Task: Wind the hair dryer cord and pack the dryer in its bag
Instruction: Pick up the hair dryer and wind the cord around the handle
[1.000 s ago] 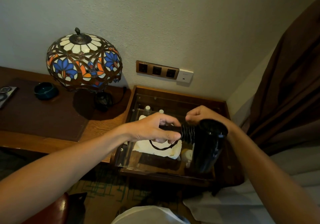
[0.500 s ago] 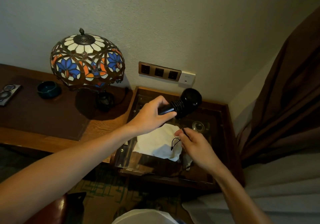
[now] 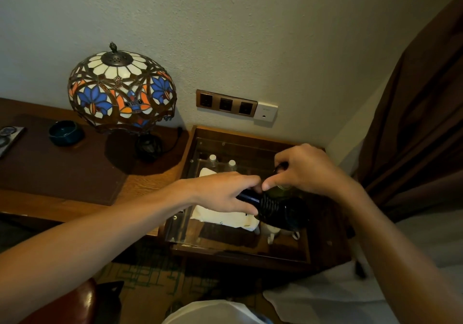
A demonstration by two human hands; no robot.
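Hair dryer (image 3: 288,211) handle clamped in left hand (image 3: 223,193) fingers; cord (image 3: 269,204) coiled on handle. Right hand (image 3: 305,171) fingers curled, pinching something dark, unclear. Dryer over glass-topped table (image 3: 225,148); white bag (image 3: 223,217) partly hidden beneath.

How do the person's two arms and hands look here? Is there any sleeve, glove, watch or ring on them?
Both forearms are bare as far as the picture shows; no sleeve, glove or watch is visible. The left hand and the right hand are uncovered. No ring shows on the visible fingers, though some are hidden. Only the wrist backs show.
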